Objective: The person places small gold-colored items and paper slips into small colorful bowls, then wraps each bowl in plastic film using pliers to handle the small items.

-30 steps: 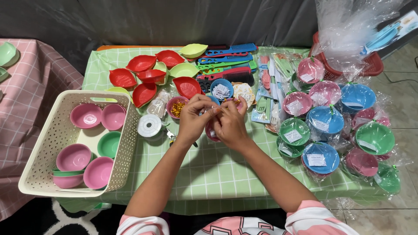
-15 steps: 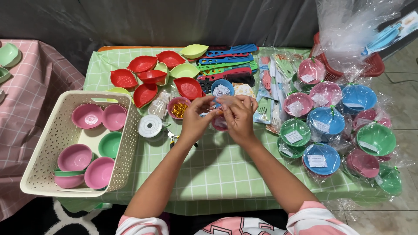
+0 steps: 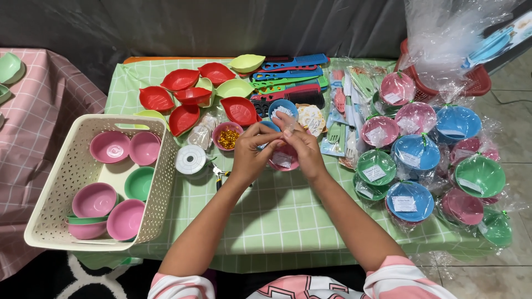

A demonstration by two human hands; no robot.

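Note:
My left hand [image 3: 250, 153] and my right hand [image 3: 298, 146] meet over the middle of the green checked table [image 3: 277, 216]. Their fingertips pinch a small clear plastic wrapping held above a pink bowl [image 3: 282, 160]. The bowl sits under the hands and is mostly hidden by them. A small pink bowl of gold bits [image 3: 227, 137] stands just left of my left hand. A white tape roll [image 3: 190, 159] lies further left.
A cream basket [image 3: 66, 188] at the left holds pink and green bowls. Red and green leaf-shaped dishes [image 3: 183, 97] and combs [image 3: 288, 77] lie at the back. Several wrapped bowls [image 3: 415, 152] fill the right side. A red basket with clear bags [image 3: 476, 80] stands at the back right.
Both hands have stayed together over the pink bowl, shifting slightly right and back while the fingers work the clear wrapping.

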